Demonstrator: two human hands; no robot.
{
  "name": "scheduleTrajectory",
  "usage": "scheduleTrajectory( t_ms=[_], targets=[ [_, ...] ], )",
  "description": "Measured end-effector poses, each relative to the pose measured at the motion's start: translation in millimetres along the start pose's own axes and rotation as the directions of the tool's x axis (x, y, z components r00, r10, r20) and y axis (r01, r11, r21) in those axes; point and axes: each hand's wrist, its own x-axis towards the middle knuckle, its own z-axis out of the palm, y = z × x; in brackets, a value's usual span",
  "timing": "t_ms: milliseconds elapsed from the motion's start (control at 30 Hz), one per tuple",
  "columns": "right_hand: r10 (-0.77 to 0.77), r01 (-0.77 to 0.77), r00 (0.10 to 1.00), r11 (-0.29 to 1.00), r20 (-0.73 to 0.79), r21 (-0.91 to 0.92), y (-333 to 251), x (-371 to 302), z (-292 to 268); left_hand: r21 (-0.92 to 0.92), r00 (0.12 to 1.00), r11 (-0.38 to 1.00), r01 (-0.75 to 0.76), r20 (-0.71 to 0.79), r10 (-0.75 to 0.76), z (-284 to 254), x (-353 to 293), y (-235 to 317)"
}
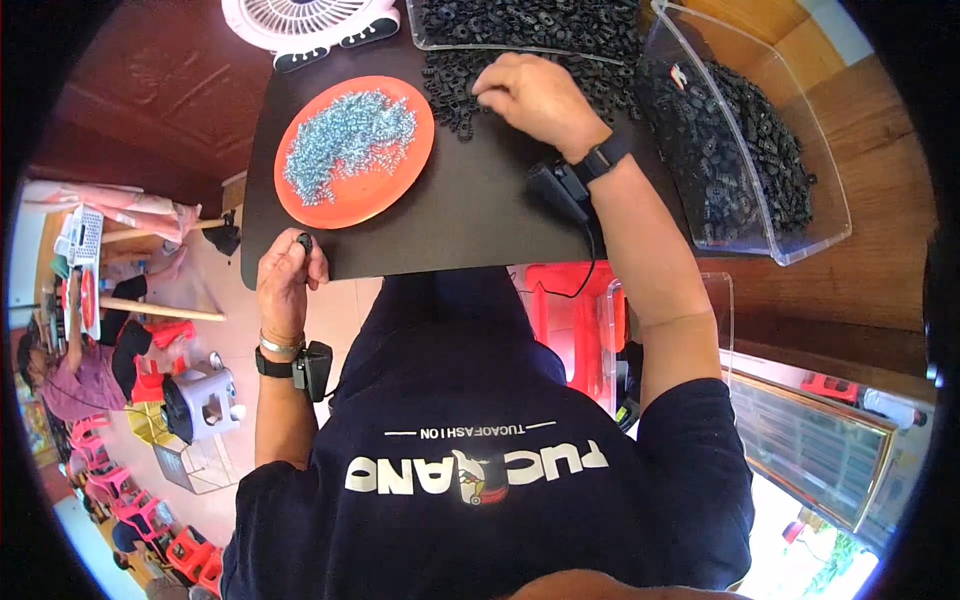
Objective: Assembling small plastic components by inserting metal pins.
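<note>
The top edge crops the fan (305,20), and the left fingers (288,258) partly hide a black piece (305,240).

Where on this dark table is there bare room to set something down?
The main free patch of tabletop lies between the orange-red plate and the black wrist device, running to the near edge. The far side is crowded: fan, loose black parts under the right hand, and a filled bin behind them.
</note>
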Motion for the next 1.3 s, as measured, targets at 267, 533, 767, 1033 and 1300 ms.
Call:
scheduleTrajectory(
  t_ms=[267, 533, 767, 1033, 1300],
  targets=[
    [0.078, -0.077, 0.992, 0.997, 0.1, -0.009, -7, -3, 9, 0.006, 0.999, 0.999, -0.047, -0.023, 0.048, 0, -2, -3],
    [0.217, -0.218, 0.976, 0.975, 0.018, 0.051, 5, -4, -5, -0.046, 0.998, 0.998, -0.046, 0.045, 0.048, -7, 0, -8],
    [0.254, -0.247, 0.956, 0.967, 0.143, -0.067, -12, 3, 3, -0.065, 0.985, 0.995, -0.081, 0.144, 0.09, -12, 1, -9],
    [0.189, -0.153, 0.957, 0.974, 0.218, -0.168, -20, 9, 5, -0.089, 0.976, 0.99, -0.111, 0.177, 0.125, -16, 2, -15],
    [0.247, -0.201, 0.943, 0.957, 0.223, -0.209, -18, 6, -9, -0.089, 0.975, 0.991, -0.102, 0.187, 0.118, -19, 0, -18]
  ],
)
